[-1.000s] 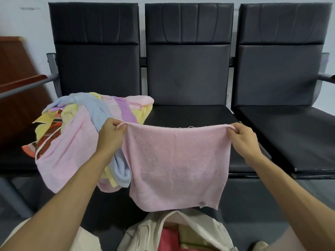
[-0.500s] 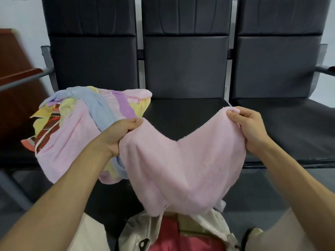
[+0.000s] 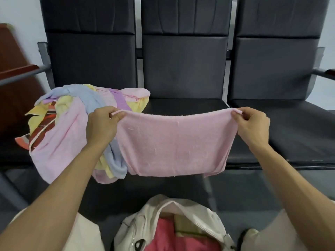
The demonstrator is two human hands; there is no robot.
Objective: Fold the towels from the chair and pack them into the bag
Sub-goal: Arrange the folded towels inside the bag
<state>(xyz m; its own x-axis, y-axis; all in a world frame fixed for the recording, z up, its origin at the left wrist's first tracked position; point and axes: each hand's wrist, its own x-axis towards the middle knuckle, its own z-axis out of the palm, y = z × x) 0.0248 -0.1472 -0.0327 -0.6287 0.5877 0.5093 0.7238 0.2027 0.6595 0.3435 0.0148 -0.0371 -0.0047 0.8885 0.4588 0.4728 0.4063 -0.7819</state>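
the left hand and right hand each pinch a top corner of the pink towel, which hangs doubled before the front edge of the middle chair seat, above the bag. its layers sit uneven at the lower right, so the next fold may go crooked. the left forearm, close to the towel pile overhanging the left seat's front edge, could drag it off.
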